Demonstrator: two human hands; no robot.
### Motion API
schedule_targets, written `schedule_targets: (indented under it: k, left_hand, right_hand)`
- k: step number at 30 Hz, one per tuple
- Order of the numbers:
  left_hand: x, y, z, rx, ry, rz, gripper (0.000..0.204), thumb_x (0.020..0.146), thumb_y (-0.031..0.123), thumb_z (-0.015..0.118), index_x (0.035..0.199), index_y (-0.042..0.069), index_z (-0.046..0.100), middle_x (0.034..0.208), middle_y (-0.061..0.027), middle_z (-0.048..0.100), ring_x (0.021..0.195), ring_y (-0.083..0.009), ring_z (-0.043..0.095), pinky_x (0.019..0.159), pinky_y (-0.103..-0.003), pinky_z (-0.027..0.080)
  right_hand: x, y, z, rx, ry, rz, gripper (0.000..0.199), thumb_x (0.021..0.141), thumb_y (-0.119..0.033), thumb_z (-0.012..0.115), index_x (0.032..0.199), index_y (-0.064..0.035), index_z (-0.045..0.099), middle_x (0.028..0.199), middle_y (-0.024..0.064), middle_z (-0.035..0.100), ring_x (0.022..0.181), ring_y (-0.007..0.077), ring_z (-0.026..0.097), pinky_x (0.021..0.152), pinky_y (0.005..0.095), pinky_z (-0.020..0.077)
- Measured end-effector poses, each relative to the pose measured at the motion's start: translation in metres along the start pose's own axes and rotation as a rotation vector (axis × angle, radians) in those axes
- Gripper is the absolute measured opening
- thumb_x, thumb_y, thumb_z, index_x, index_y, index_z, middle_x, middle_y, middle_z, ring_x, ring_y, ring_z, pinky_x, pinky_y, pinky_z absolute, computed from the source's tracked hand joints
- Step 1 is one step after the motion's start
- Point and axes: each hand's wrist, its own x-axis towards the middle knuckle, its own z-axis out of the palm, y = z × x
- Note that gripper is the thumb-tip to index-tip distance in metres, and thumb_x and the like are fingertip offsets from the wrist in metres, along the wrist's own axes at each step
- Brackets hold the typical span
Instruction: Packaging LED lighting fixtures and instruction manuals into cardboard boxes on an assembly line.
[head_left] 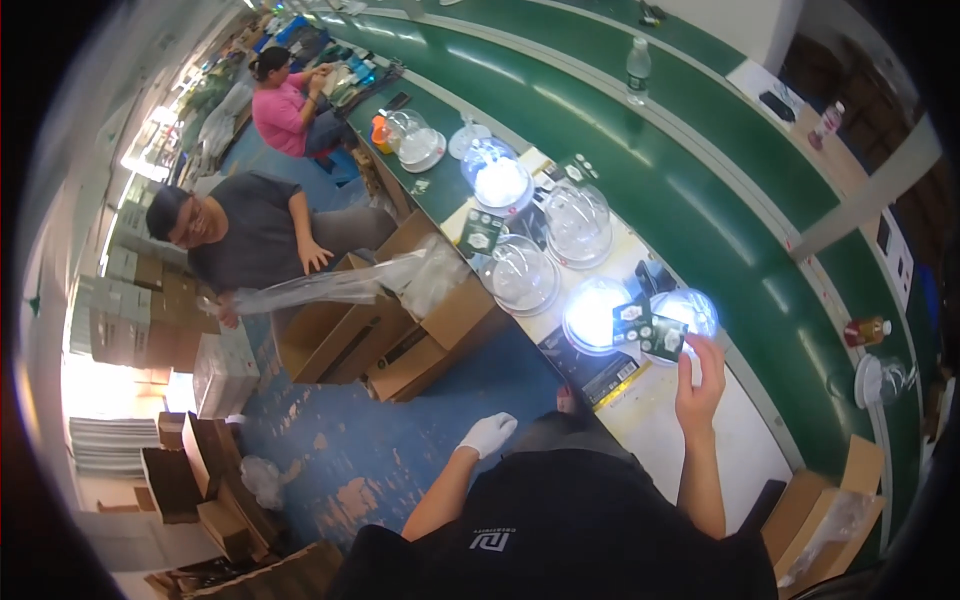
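My right hand (pixel 703 385), bare, is raised over the bench at a lit clear dome (pixel 700 305) with a dark green printed card (pixel 665 340) against it. Its fingers are apart, with the fingertips at the card's right edge; no grip on it shows. My left hand (pixel 487 436) wears a white glove and hangs low beside my lap, away from the bench. Its fingers are curled, with nothing visible in them. Just left of the card glows another brightly lit dome lamp (pixel 592 315), and a second green card (pixel 632 322) overlaps its right side.
Unlit clear domes (pixel 522 275) and another lit lamp (pixel 500 185) stand farther along the bench. A green conveyor belt (pixel 700 190) runs beyond. At left, a seated person (pixel 245 225) holds plastic wrapping by open cardboard boxes (pixel 440 335). Another carton (pixel 825 520) is near right.
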Motion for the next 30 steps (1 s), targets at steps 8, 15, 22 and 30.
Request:
schedule_targets:
  k: [8, 15, 22, 30]
  left_hand:
    - [-0.019, -0.055, -0.001, -0.216, 0.287, 0.002, 0.03, 0.1, 0.026, 0.057, 0.117, 0.002, 0.067, 0.099, -0.0127, 0.074, 0.093, -0.0219, 0.07, 0.085, -0.033, 0.053]
    - [-0.042, -0.189, -0.033, -0.42, 0.304, 0.012, 0.031, 0.101, 0.024, 0.057, 0.115, -0.002, 0.066, 0.097, -0.0119, 0.073, 0.088, -0.0172, 0.07, 0.082, -0.03, 0.054]
    - [-0.075, -0.283, -0.102, -0.416, 0.287, -0.199, 0.036, 0.098, 0.03, 0.057, 0.115, 0.001, 0.068, 0.094, -0.0125, 0.073, 0.085, -0.0207, 0.069, 0.082, -0.033, 0.053]
    - [-0.001, -0.237, -0.216, -0.541, 0.41, -0.028, 0.034, 0.101, 0.025, 0.058, 0.123, 0.001, 0.064, 0.104, -0.0136, 0.072, 0.094, -0.0185, 0.07, 0.087, -0.031, 0.052]
  right_hand:
    - [0.072, -0.026, 0.03, 0.009, -0.032, -0.115, 0.021, 0.088, 0.001, 0.066, 0.109, 0.0006, 0.066, 0.112, 0.0157, 0.067, 0.105, 0.0331, 0.063, 0.091, 0.0389, 0.0492]
    - [0.117, -0.086, 0.104, -0.021, -0.113, -0.104, 0.026, 0.091, -0.011, 0.069, 0.114, -0.0005, 0.066, 0.107, 0.0141, 0.067, 0.096, 0.0263, 0.065, 0.086, 0.0361, 0.0513]
    - [0.176, -0.154, 0.206, -0.169, -0.329, -0.195, 0.028, 0.094, -0.021, 0.067, 0.116, -0.0046, 0.067, 0.111, 0.0137, 0.068, 0.101, 0.0287, 0.067, 0.087, 0.038, 0.0523]
    - [0.222, -0.162, 0.279, -0.203, -0.455, -0.136, 0.032, 0.094, -0.027, 0.066, 0.115, -0.0016, 0.067, 0.111, 0.014, 0.069, 0.098, 0.0286, 0.069, 0.085, 0.0383, 0.0537]
